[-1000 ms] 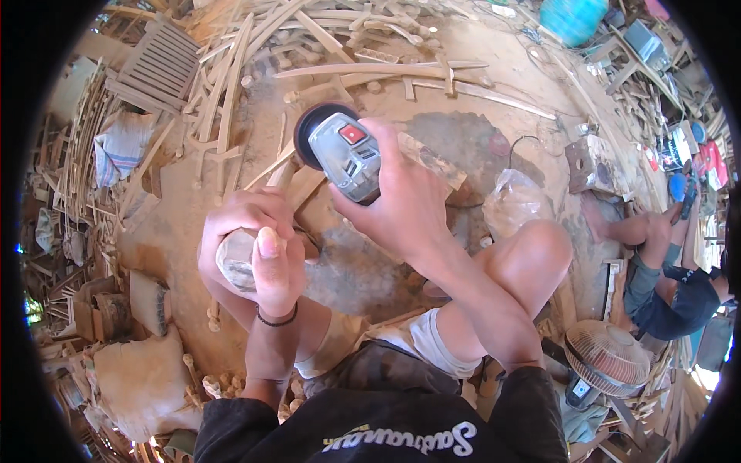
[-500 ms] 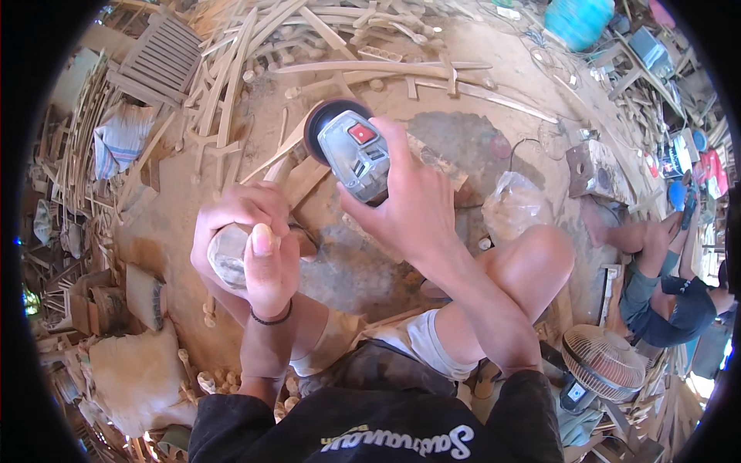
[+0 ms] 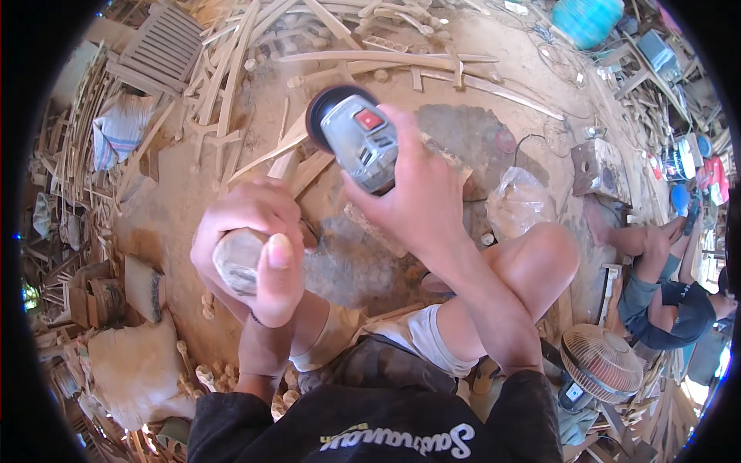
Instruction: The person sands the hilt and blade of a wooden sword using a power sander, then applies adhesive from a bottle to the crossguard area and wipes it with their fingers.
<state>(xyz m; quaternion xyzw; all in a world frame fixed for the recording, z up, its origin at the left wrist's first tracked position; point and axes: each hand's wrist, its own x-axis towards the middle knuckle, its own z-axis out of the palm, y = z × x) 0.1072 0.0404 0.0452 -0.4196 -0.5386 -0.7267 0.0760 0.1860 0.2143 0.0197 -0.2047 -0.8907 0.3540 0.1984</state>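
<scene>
My left hand (image 3: pixel 255 208) is wrapped round a thick piece of wood (image 3: pixel 239 262). Its flat pale end faces me, with my thumb along the side; the rest is mostly hidden by the fingers. To the right, my right hand (image 3: pixel 428 201) grips a grey handheld power sander (image 3: pixel 356 147) with a red switch. The dark round disc (image 3: pixel 316 119) at its far end looks blurred. It sits beyond my left hand, over pale wood strips (image 3: pixel 285 163); whether it touches any wood I cannot tell.
Many wooden pieces (image 3: pixel 401 62) lie on the dusty floor ahead. A clear plastic bag (image 3: pixel 521 204) is by my right knee. At the right are a fan (image 3: pixel 602 363) and another person (image 3: pixel 671 305) sitting. A slatted wooden panel (image 3: pixel 162 50) stands far left.
The sander and my right hand have shifted slightly right and nearer to me. My left hand has turned a little, so the wood's flat end shows more fully.
</scene>
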